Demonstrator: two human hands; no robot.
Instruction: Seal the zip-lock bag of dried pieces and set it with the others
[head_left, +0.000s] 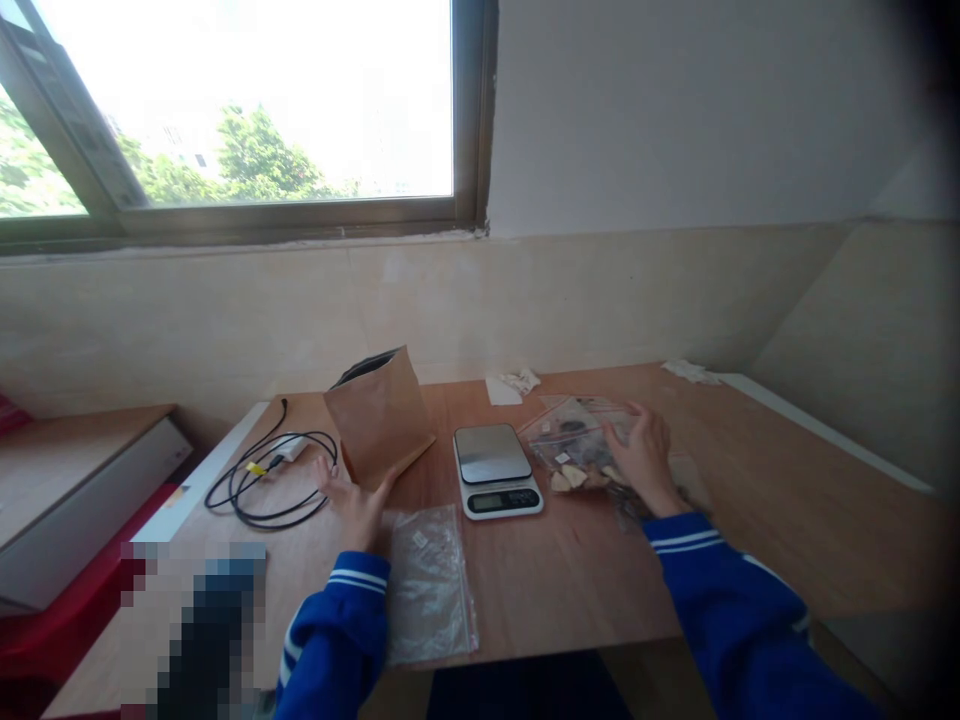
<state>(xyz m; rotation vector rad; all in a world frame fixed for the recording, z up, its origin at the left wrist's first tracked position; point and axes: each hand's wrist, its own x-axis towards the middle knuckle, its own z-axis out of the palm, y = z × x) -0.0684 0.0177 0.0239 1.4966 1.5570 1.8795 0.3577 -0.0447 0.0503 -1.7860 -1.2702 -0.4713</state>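
Observation:
My left hand has its fingers spread at the lower front of a brown paper bag. The bag stands tilted with its dark mouth open, and the thumb is by its bottom edge; whether they touch I cannot tell. My right hand is over a pile of clear zip-lock bags, thumb and fingers apart. Pale, slice-like pieces and darker bits show in them; their kind is unclear. Between my hands stands a white digital kitchen scale with a bare metal plate. A flat clear zip-lock bag lies beside my left wrist.
A coiled black cable with a white adapter lies left of the paper bag. Crumpled white tissues are near the wall, with more tissue at the back right. A pixelated dark object is at front left.

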